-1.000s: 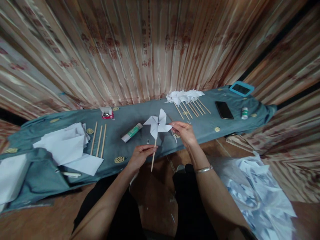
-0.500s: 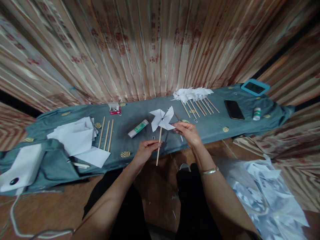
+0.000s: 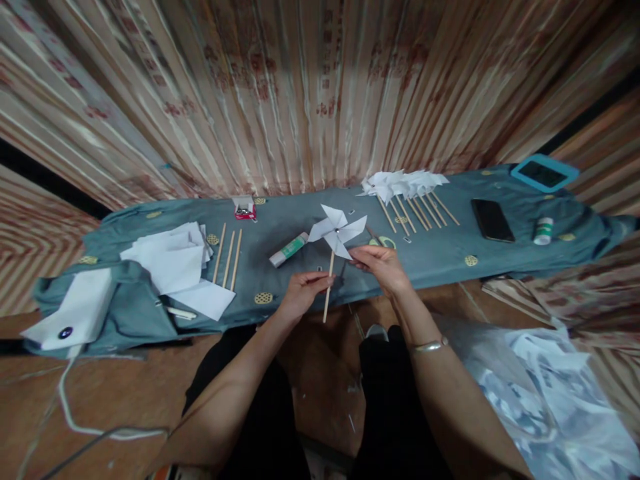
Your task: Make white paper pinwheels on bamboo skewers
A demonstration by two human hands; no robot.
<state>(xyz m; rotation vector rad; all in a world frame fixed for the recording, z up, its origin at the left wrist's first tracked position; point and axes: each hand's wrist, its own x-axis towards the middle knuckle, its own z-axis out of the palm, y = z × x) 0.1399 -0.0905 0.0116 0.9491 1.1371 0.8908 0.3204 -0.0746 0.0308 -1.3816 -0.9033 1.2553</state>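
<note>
Pinwheel (image 3: 337, 231), four-bladed, has one stick (image 3: 327, 309) pinched by the left hand (image 3: 301, 293), grip of the right hand (image 3: 383, 267) unclear.

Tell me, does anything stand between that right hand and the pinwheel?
Nothing visible does: the right hand appears to touch the pinwheel at its lower blade. The left hand grips the handle below; a glue stick lies aside.

Single head-worn view, looking forward and down from above the legs (image 3: 400, 407). Forearms (image 3: 235, 383) enter from the bottom edge; left hand (image 3: 299, 295) and right hand (image 3: 384, 267) sit near, mid-frame. Wide coverage: surface (image 3: 435, 261) crosswise nearly end to end, curtain (image 3: 280, 100) filling the top, floor (image 3: 325, 380) below.
</note>
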